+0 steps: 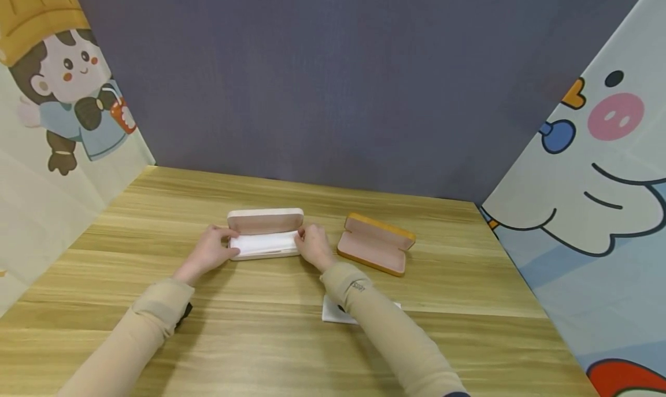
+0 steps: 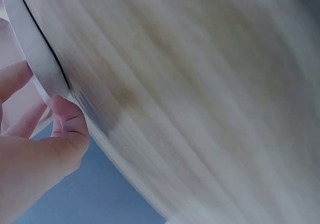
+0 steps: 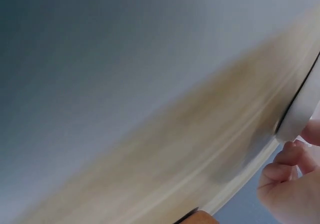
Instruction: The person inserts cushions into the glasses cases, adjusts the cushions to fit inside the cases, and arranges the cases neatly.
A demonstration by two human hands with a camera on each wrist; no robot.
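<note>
An open white glasses case [image 1: 265, 256] stands on the table with its lid raised and a pinkish lining showing. Inside its base lies a flat white folded cloth [image 1: 262, 244]. At the case's left end, my left hand [image 1: 210, 249] grips the wall with thumb and fingers, its fingertips over the rim. My right hand [image 1: 314, 247] holds the opposite end, fingers curled at the corner by the cloth's edge. In the right wrist view the right hand [image 3: 295, 184] is cut off by the frame edge, so part of its hold is hidden.
To the right, an orange glasses case [image 1: 372, 252] lies open, showing its pink lining. A white flat piece [image 1: 333, 311] with a dark mark lies partly hidden under the right forearm. A dark grey panel [image 1: 312, 85] borders the wooden table [image 1: 250, 339] at the back.
</note>
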